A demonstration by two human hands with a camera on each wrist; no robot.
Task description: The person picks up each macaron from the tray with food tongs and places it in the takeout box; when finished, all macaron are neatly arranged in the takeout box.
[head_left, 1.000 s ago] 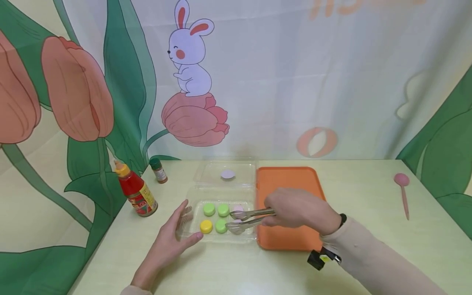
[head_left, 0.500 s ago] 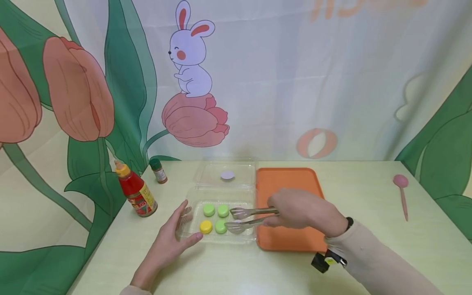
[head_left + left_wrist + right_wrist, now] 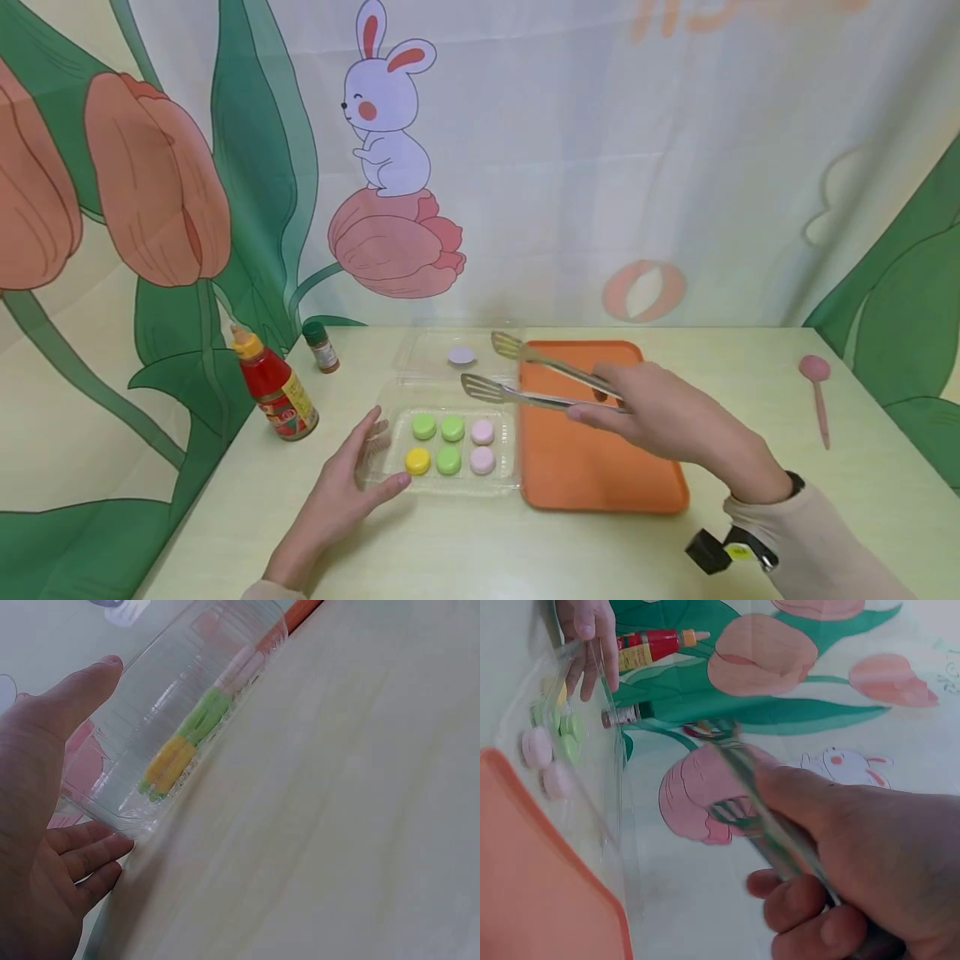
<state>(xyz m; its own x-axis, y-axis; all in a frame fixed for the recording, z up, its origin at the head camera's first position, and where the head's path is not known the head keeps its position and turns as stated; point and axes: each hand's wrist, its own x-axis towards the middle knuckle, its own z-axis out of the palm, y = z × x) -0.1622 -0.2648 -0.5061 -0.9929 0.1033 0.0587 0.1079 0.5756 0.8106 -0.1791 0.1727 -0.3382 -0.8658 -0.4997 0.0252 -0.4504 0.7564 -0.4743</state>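
My right hand [image 3: 667, 408] grips metal tongs [image 3: 555, 402], their slotted tips spread apart with nothing between them, above the orange tray and the back part of the plastic box. In the clear plastic box [image 3: 382, 475], two pink macarons [image 3: 482, 460] sit at the right. Green macarons [image 3: 448, 459] fill the middle and back left, and a yellow macaron [image 3: 417, 461] lies front left. My left hand [image 3: 341, 492] rests against the box's left end, its thumb and fingers spread about the corner and fairly straight. In the left wrist view, the box wall [image 3: 150, 712] stands between thumb and fingers.
The orange tray [image 3: 600, 475] lies right beside the box. The box's open lid [image 3: 423, 354] lies behind, with a small pale oval piece [image 3: 462, 356] on it. A red sauce bottle [image 3: 279, 387] and a spice jar [image 3: 322, 348] stand left; a pink spoon [image 3: 819, 396] lies far right.
The tongs have risen out of the box and swung back and right, their tips opening wider. Both pink macarons, covered before, now show in the box. My left hand has stayed put.
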